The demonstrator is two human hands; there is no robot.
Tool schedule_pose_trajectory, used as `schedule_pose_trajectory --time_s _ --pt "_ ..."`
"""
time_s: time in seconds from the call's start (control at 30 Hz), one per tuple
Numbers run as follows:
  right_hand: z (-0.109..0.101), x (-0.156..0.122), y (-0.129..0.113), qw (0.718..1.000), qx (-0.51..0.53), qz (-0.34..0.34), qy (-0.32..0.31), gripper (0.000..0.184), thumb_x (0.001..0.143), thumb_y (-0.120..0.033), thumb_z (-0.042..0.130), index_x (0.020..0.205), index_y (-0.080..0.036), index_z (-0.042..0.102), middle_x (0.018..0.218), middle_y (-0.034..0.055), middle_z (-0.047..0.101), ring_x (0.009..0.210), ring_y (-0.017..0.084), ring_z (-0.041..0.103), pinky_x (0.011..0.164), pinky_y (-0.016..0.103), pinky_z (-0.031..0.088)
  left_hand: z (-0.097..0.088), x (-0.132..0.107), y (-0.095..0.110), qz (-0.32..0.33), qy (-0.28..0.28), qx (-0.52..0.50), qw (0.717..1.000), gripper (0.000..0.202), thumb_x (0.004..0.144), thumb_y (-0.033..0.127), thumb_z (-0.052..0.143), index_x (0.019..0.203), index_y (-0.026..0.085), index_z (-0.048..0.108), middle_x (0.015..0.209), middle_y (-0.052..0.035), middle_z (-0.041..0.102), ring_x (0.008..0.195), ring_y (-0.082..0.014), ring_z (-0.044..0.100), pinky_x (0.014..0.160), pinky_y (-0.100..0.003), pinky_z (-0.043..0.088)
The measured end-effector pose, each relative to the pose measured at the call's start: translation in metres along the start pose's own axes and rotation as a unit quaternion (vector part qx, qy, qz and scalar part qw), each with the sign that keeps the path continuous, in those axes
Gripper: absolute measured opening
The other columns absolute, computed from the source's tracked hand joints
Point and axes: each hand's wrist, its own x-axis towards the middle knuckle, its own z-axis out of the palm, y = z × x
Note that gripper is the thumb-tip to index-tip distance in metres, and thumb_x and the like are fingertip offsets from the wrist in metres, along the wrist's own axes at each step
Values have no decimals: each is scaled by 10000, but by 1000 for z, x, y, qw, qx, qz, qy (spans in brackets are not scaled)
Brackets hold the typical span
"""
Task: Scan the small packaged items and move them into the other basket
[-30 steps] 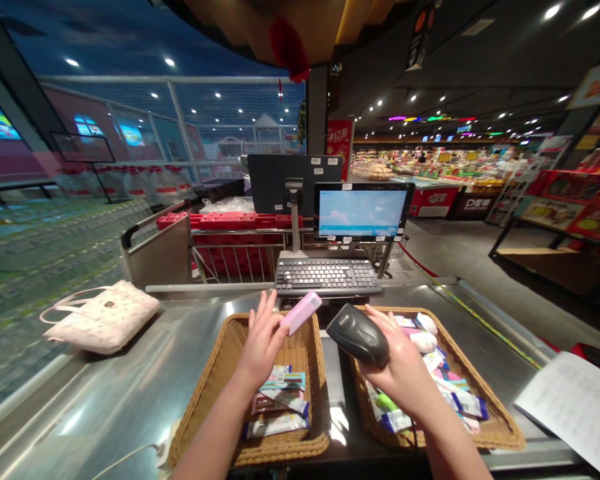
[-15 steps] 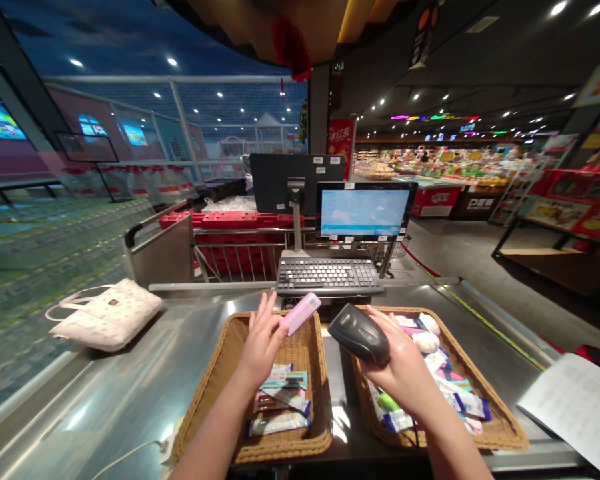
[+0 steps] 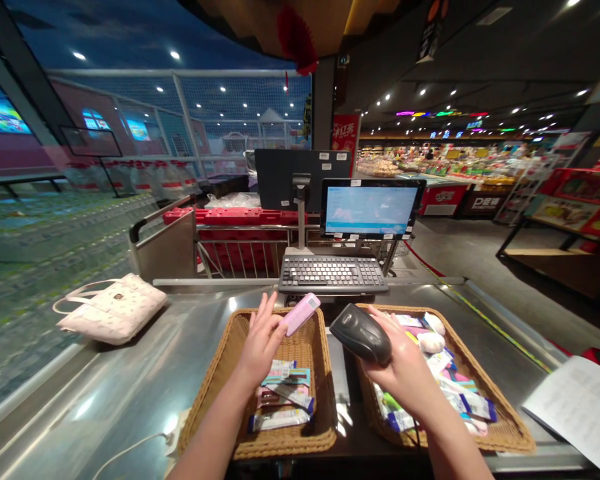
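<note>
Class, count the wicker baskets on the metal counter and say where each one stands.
2. The left basket stands beneath the left hand and its pink box; the right basket stands beneath the right hand and black scanner. Both are partly covered, but no third shows.

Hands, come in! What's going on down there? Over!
Left hand pinching slim pink item. Right hand gripping black scanner, nose toward it. Nothing visible blocking between them.

Dim overall; small ceiling spotlights [image 3: 175, 55]; white glare on steel counter [image 3: 125, 373]; edges stretched.
</note>
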Motion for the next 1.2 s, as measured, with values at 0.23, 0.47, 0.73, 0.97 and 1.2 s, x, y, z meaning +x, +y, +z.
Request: schedule_pose_trajectory --time_s 0.23,0.47,0.73,0.97,1.2 --pt "3 2 0 1000 5 7 -5 468 662 -99 564 1111 -199 650 1265 128 645 1340 367 462 1118 651 314 1 0 -9 -14 -9 8 1000 404 975 475 324 844 205 594 1611 -100 216 1515 -262 32 1176 -603 96" --pt "6 2 2 1000 4 14 -4 394 677 -108 567 1046 -206 668 1260 122 644 1345 353 459 1117 614 342 0 5 -18 -3 -24 -4 1000 399 971 467 327 852 207 606 1598 -87 268 1513 -265 72 1186 -583 123" --pt "8 4 4 1000 0 19 -4 417 675 -103 562 1070 -194 661 1249 123 646 1331 344 474 1131 596 332 0 11 -18 -9 -50 -16 999 383 961 467 343 822 210 592 1599 -78 267 1513 -267 71 1188 -571 146" --pt "8 8 4 999 -4 33 -6 417 681 -107 561 1070 -211 668 1239 110 654 1340 341 470 1139 603 313 4 16 -30 -15 -70 -10 997 401 962 489 332 846 215 600 1600 -93 257 1514 -257 56 1186 -582 119" --pt "9 11 9 999 3 42 -15 510 671 -92 566 1162 -210 630 1245 109 647 1360 330 446 1144 602 316 23 14 -60 -56 -116 17 992 406 962 471 329 827 205 605 1601 -100 245 1511 -286 43 1161 -638 90"
